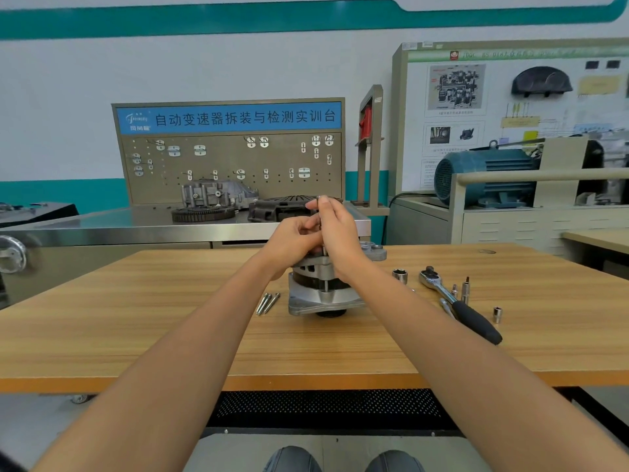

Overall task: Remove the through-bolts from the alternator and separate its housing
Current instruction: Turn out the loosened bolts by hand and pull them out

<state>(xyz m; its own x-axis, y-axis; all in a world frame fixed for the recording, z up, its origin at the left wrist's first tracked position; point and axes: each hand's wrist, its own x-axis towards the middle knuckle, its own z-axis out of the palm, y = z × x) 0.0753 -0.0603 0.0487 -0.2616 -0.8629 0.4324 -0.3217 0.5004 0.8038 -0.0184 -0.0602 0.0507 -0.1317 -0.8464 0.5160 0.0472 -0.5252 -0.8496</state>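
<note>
Wooden bench [170, 335] carries the alternator [323, 294], which stands pulley-down near the middle of the far half, its ribbed aluminium housing facing the camera. Both hands meet right above it. The right hand [340, 233] pinches a long bolt [320, 216] between thumb and fingertips; the shaft runs straight down into the housing and its head shows just above the fingers. The left hand [292, 245] is curled beside it, fingers closed around the same bolt lower down, heel resting on top of the alternator. Together the hands and wrists hide most of the upper housing, so where the bolt enters cannot be seen.

Three loose bolts [268, 303] lie side by side on the bench just left of the alternator. To the right sit a large socket [400, 276], then a ratchet [456, 301] with a black handle pointing toward the near edge, with small bits [460, 290] standing close to it and a small socket [497, 315] a little further right.

Behind the bench stands a steel table [102, 226] holding a ring gear [203, 213], a grey casting [218, 194] and a black cover [282, 207] partly blocked by the hands. A pegboard [231, 165] with hooks and a blue sign rises at its back. A blue motor [486, 177] sits on a cabinet at the right.
</note>
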